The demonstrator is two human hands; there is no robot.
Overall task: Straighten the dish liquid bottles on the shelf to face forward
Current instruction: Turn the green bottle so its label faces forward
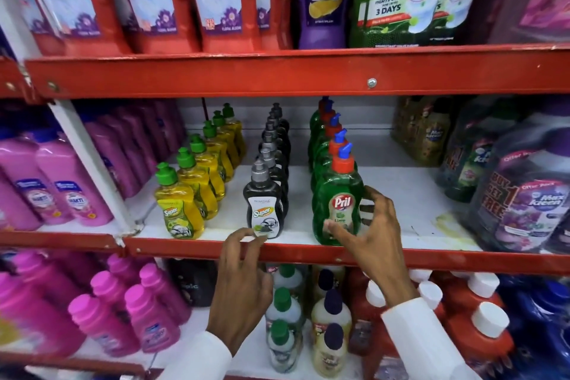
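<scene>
Middle shelf (216, 251) with three front-to-back files of dish liquid: yellow bottles (179, 210), black bottles (265, 210) and green bottles (337, 203). The right hand (370, 231) grasps the front green bottle, thumb on the label and fingers around its right side, probably to twist the label square to the aisle. The left hand (243, 259), its grip released and fingers loosely curled, hangs at the shelf lip just below the front black bottle, apparently touching nothing. All three front labels already face roughly forward.
</scene>
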